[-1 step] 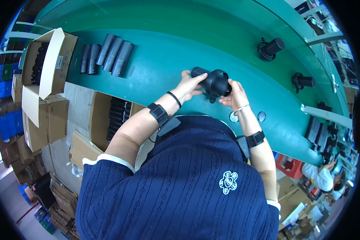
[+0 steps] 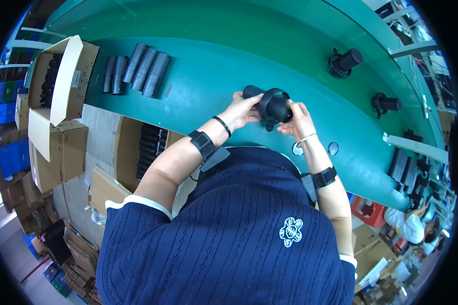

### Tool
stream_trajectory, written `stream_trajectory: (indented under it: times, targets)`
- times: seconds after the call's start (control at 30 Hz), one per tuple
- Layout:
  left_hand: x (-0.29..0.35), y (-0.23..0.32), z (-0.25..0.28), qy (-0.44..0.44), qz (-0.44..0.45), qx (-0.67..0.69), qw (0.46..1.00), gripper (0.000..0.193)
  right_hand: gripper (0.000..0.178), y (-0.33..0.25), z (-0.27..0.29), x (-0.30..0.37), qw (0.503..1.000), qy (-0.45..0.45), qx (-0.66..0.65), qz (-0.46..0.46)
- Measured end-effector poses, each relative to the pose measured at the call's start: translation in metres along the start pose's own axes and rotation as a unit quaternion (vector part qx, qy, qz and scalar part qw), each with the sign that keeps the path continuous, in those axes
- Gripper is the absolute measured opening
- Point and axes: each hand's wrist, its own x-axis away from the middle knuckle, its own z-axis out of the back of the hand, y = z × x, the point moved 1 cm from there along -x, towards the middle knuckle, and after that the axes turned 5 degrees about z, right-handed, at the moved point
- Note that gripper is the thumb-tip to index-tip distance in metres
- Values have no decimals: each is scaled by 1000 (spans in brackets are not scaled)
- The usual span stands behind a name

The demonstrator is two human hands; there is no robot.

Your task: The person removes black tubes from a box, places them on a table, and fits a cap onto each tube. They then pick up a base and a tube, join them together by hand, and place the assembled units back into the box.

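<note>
Above the green bench [image 2: 203, 71], I hold a black assembly [image 2: 277, 109]: a ribbed cylinder at one end, a rounded body with a ring around it at the other. My left hand [image 2: 242, 110] grips the cylinder end, its thumb lying along the top. At the rounded end, the fingers of my right hand [image 2: 301, 122] close on the rim, and part of that grip is hidden behind the assembly. Two small round discs lie near my right wrist, one of them a dark disc [image 2: 333, 148] with a pale rim.
Several black tubes [image 2: 146, 68] lie at the bench's left. Two similar assemblies, one a cylinder in a ring [image 2: 345, 62], sit at the far right. Open cartons [image 2: 75, 76] of black parts stand at left. A red crate [image 2: 367, 211] and another person [image 2: 410, 226] are at right.
The black assembly has tipped very slightly between my hands, and my right hand has shifted a little with it. Everything else stays in place.
</note>
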Motion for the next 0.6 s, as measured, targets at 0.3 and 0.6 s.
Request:
stream_trajectory:
  times: [0.3,0.6]
  targets:
    - [-12,14,-7,-9,9,42,999,88,50,-9,-14,12,902,-49,324,282]
    - [-22,20,-7,-33,-18,-41,998,87,47,4,3,7,861,-24,397,315]
